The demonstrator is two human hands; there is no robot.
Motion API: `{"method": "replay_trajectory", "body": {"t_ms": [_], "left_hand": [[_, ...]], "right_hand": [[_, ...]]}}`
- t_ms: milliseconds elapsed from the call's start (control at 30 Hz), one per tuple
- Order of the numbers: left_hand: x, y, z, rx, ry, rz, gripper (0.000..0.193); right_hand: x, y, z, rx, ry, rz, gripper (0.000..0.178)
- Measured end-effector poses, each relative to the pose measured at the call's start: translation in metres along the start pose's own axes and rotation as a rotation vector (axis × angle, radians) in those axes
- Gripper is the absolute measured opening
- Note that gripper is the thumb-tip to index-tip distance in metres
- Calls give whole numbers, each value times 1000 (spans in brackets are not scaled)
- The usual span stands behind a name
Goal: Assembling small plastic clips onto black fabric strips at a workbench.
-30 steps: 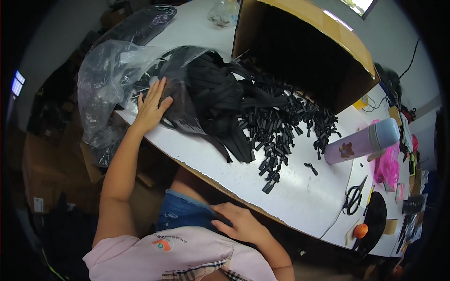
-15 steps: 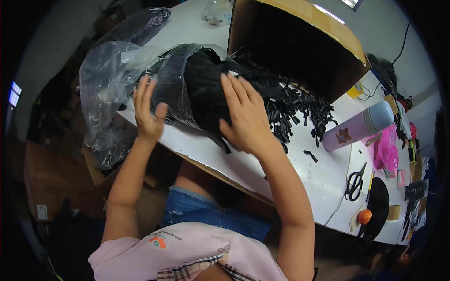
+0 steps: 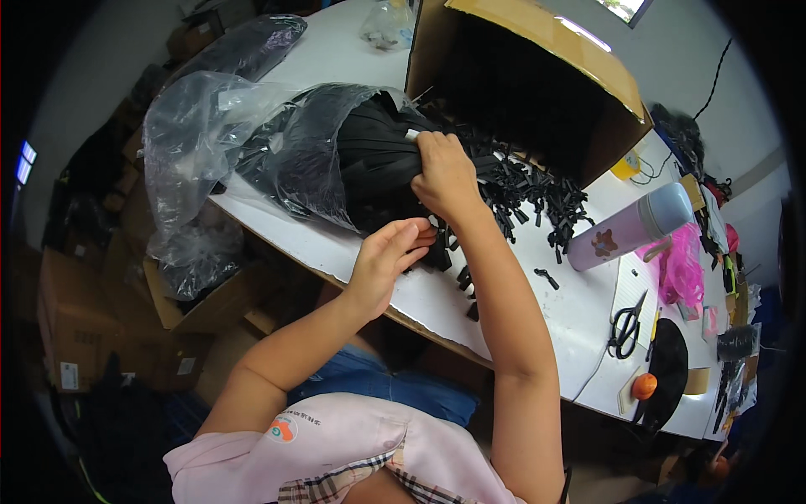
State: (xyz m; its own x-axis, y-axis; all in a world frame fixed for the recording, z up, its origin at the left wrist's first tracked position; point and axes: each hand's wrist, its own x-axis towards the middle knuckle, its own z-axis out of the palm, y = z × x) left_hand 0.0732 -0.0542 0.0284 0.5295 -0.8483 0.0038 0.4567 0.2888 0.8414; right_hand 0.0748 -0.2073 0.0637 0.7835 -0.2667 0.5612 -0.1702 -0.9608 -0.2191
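A bundle of long flat black straps [image 3: 374,151] lies on the table, one end inside a clear plastic bag [image 3: 306,160]. My right hand [image 3: 445,174] is closed around the straps near the end that comes out of the bag. Just below it, my left hand [image 3: 386,259] has its fingers stretched forward and slightly curved, close to the hanging black ends. Whether its fingertips touch those ends is hard to tell. Small black end pieces [image 3: 525,197] lie heaped to the right of my right hand, in front of an open cardboard box [image 3: 634,139].
A white table [image 3: 546,336] carries a lilac bottle [image 3: 617,235], black scissors [image 3: 624,332], a small orange object [image 3: 644,386] and a pink plastic bag [image 3: 682,273]. Another dark-filled plastic bag [image 3: 252,46] lies at the far left. Cardboard boxes [image 3: 92,323] stand below the table's left side.
My left hand has left the plastic bag and moved right, below my right hand. My right hand, flat over the straps before, has closed on them.
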Motion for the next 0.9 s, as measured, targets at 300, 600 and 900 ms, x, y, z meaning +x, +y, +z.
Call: {"method": "replay_trajectory", "body": {"t_ms": [300, 600, 900], "left_hand": [[29, -14, 30, -332, -8, -226, 54], [51, -16, 51, -711, 126, -321, 16], [44, -24, 59, -757, 203, -309, 12]], "right_hand": [[-51, 4, -50, 36, -236, 360, 31], [-108, -21, -78, -390, -133, 105, 14], [-152, -24, -105, -104, -258, 362, 60]]}}
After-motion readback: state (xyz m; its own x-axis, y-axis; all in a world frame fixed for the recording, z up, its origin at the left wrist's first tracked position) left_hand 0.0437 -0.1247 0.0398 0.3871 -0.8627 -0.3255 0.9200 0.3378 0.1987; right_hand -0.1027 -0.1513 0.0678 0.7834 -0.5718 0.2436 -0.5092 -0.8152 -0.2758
